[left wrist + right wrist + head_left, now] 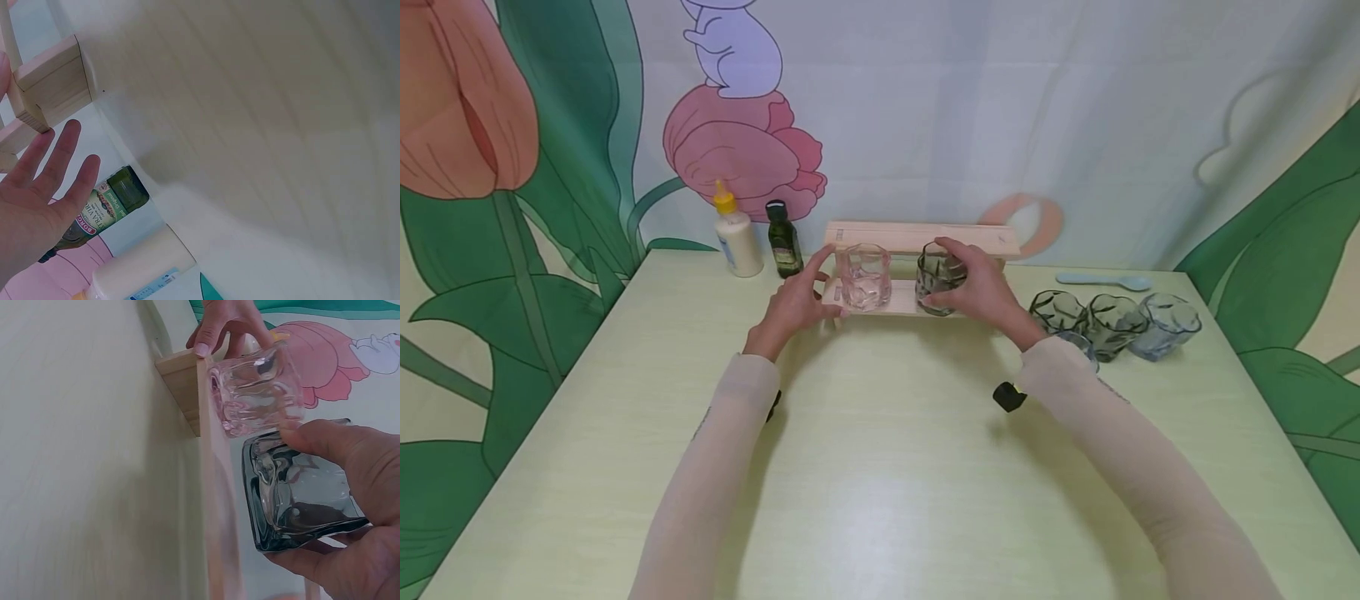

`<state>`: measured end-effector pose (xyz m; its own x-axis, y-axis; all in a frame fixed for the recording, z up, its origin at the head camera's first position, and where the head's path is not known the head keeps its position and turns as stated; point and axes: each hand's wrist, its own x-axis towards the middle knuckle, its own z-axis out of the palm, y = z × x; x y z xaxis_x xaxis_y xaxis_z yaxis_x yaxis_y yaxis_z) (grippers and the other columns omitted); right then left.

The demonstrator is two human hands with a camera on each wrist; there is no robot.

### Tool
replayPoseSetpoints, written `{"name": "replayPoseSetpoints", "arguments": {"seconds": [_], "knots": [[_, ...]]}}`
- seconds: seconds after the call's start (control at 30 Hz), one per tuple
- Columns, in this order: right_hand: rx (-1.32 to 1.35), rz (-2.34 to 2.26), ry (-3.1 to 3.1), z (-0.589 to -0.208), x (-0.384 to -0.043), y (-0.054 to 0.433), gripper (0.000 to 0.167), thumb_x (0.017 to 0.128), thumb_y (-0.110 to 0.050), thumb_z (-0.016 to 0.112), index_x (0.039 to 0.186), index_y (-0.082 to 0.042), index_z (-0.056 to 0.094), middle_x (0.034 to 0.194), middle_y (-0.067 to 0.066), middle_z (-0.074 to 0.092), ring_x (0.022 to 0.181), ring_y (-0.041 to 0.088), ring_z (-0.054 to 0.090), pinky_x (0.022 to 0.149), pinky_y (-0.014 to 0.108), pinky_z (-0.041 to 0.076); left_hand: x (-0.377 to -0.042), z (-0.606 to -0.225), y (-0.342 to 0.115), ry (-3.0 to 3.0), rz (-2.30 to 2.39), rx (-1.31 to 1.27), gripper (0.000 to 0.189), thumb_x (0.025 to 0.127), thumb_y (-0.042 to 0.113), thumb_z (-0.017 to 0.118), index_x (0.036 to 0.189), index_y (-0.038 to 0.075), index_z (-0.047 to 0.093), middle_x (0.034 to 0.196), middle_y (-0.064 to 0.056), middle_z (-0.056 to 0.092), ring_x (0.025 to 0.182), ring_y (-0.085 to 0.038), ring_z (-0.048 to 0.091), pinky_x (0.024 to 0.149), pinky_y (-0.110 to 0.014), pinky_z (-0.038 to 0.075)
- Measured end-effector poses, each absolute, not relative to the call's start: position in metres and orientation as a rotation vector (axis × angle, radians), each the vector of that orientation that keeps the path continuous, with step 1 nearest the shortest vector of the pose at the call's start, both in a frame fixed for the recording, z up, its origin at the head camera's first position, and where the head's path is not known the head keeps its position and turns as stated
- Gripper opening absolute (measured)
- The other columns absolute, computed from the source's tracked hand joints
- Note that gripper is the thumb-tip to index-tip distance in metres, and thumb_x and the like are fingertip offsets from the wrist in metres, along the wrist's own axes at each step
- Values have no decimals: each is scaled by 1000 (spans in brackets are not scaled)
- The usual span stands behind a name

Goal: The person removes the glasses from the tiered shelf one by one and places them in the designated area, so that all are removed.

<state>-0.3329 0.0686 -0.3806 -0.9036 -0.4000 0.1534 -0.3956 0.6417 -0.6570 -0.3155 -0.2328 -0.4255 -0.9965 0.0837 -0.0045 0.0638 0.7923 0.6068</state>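
At the left end of a two-tier wooden rack (902,308), my left hand (793,302) has its thumb on the front board and its other fingers spread by the wood. The left wrist view shows those fingers (64,147) fairly straight, one tip at the rack's end. A clear pinkish glass (867,279) stands on the lower board beside this hand. My right hand (987,287) grips a smoky grey glass (300,494) between thumb and fingers, close over the same board, to the right of the pinkish glass.
Left of the rack stand a dark green bottle (785,242) and a cream bottle with a yellow nozzle (741,242). Several more glasses (1112,325) cluster by my right forearm, with a pale blue spoon (1103,282) behind them. A patterned curtain (925,125) hangs behind the table.
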Motion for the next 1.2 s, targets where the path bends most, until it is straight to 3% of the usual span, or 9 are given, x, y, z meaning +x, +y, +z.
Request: {"name": "replayPoseSetpoints", "arguments": {"seconds": [0.43, 0.7, 0.87, 1.2], "knots": [[-701, -1171, 2864, -368, -310, 114, 89, 78, -20, 86, 153, -15, 40, 129, 19, 60, 116, 37, 59, 94, 55, 49, -315, -427, -233, 2959, 997, 141, 105, 82, 24, 83, 158, 42, 12, 144, -14, 56, 112, -35, 65, 90, -55, 52], [-718, -1197, 2904, -360, -290, 141, 85, 80, -15, 84, 153, -12, 41, 140, 21, 55, 117, 41, 59, 92, 58, 49, -315, -425, -232, 2958, 990, 129, 105, 82, 23, 83, 158, 42, 13, 144, -14, 56, 113, -35, 65, 90, -56, 51], [-666, -1200, 2940, -359, -278, 157, 86, 80, -13, 84, 153, -13, 40, 129, 25, 58, 116, 43, 60, 92, 60, 49, -314, -425, -232, 2957, 989, 123, 105, 82, 23, 84, 158, 41, 13, 144, -14, 56, 113, -36, 64, 90, -56, 51], [-599, -1185, 3038, -356, -252, 197, 87, 77, -15, 86, 152, -11, 41, 124, 27, 61, 112, 45, 60, 87, 62, 48, -315, -424, -232, 2947, 991, 114, 106, 83, 24, 83, 158, 44, 11, 145, -12, 55, 112, -33, 65, 91, -55, 51]]}}
